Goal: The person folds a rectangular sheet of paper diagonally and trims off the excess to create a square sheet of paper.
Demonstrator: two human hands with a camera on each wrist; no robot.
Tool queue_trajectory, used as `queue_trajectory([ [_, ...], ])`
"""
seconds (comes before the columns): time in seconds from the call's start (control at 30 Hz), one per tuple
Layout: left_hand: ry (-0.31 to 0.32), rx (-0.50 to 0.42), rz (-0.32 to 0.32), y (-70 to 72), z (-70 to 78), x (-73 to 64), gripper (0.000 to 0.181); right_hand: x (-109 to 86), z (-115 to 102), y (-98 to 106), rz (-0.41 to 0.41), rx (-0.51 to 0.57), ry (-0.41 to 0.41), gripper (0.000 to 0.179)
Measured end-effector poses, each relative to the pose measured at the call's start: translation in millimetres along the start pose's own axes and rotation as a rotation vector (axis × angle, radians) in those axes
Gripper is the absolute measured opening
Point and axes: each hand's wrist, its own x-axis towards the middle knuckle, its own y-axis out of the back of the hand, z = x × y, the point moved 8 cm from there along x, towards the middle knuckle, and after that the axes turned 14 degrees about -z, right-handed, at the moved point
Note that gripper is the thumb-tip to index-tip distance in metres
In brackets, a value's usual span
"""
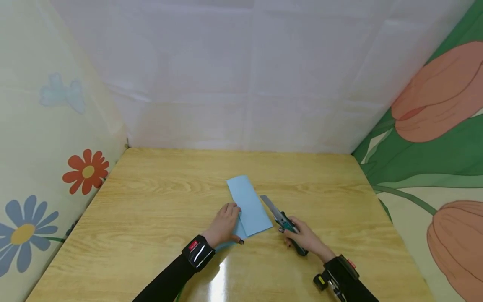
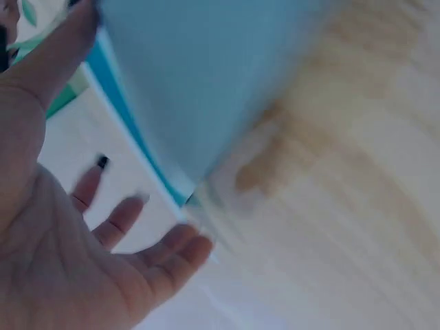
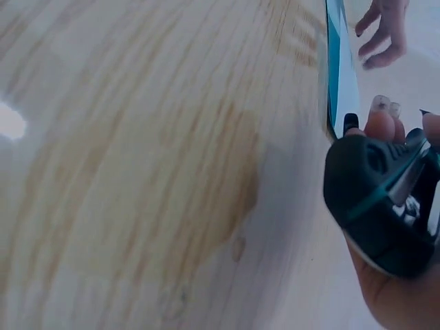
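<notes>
A wood-grain table spreads wide below; it bears the paper directly, so a cut pressed through could score its surface. Near the middle lies a folded light-blue sheet of paper, slightly slanted, one layer showing past the other at its near left; those layers could slide apart if held only lightly. The left hand rests at the paper's left edge, fingers loosely spread, thumb apart; a slip leftward across the paper could nick them. The right hand grips a teal-and-black utility knife, right of the paper. Its long bared blade points far-left, just beside the paper's right edge; sideways pressure might bend or snap it.
</notes>
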Motion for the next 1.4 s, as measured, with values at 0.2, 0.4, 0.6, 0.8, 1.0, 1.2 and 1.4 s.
queue_trajectory([
  [0.2, -0.030, 0.134, 0.088, 6.5, 13.4, -7.8, 0.059, -1.8, 2.8, -1.3, 0.005, 0.004, -0.003, 0.025],
  [0.4, -0.052, 0.163, 0.114, 1.5, 25.5, -12.9, 0.061, -1.3, 2.1, 0.2, -0.004, 0.003, 0.002, 0.026],
  [0.6, -0.054, -0.060, 0.017, -7.4, 16.1, -7.5, 0.064, -0.4, 2.3, 0.9, -0.003, 0.022, -0.004, 0.027],
  [0.8, -0.003, -0.018, -0.055, -15.3, 7.4, -3.9, 0.068, 0.4, 5.6, -0.5, 0.008, 0.046, -0.048, 0.025],
  [1.0, 0.038, 0.007, -0.090, -14.1, 5.1, -3.4, 0.058, 0.7, 6.4, -2.3, 0.014, 0.050, -0.058, 0.025],
  [1.2, 0.066, 0.084, -0.084, -11.6, 5.5, -0.1, 0.042, 0.4, 5.1, -6.4, -0.029, -0.005, -0.016, 0.026],
  [1.4, 0.082, 0.156, -0.034, -10.6, 6.4, 0.9, 0.035, -8.6, -6.9, -19.7, -0.095, -0.361, -0.028, 0.038],
])
